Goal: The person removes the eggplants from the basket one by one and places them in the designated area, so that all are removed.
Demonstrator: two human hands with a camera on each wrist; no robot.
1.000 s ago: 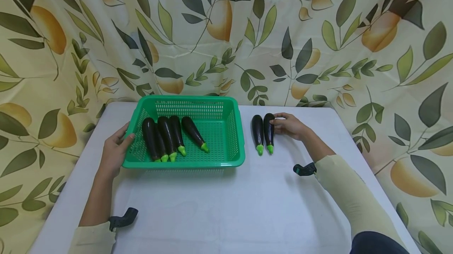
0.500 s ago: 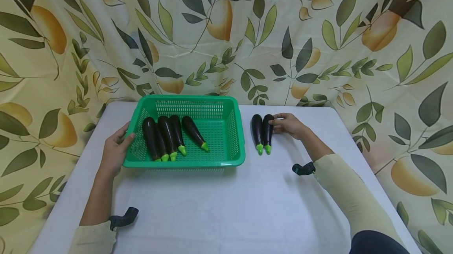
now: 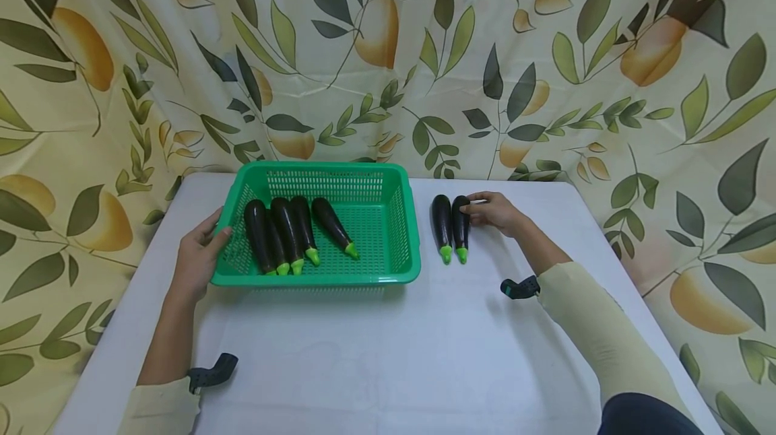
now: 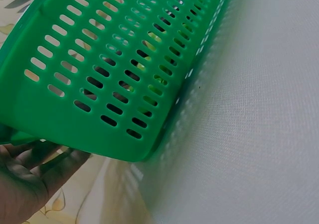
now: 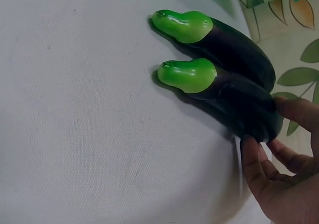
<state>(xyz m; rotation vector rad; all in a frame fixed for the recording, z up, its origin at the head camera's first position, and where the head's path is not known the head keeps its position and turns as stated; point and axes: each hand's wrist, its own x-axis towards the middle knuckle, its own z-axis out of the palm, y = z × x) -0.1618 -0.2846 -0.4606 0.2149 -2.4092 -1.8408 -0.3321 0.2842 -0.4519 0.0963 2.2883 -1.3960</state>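
Observation:
In the head view my left hand (image 3: 197, 253) holds the left end of a green plastic basket (image 3: 339, 281), thumb over the rim. The left wrist view shows its fingers under the rim (image 4: 47, 171), outside the slotted wall. Several dark purple eggplants (image 3: 257, 236) with green stem ends lie in the basket, mostly on its left side. To the right of the basket, two more lie side by side on the table. My right hand (image 3: 494, 214) pinches the round end of the right-hand eggplant (image 5: 244, 102). The other eggplant (image 3: 442, 221) is untouched.
A white-covered table (image 3: 364, 354) carries everything. Behind it and at both sides hangs a curtain (image 3: 448, 85) printed with leaves and fruit. A black wrist device (image 3: 213, 371) juts from the left sleeve, and a second black device (image 3: 519, 288) from the right.
Under my right hand, the right-hand eggplant has shifted slightly left toward its neighbour, then slightly back to the right. My left hand and the basket have stayed in place.

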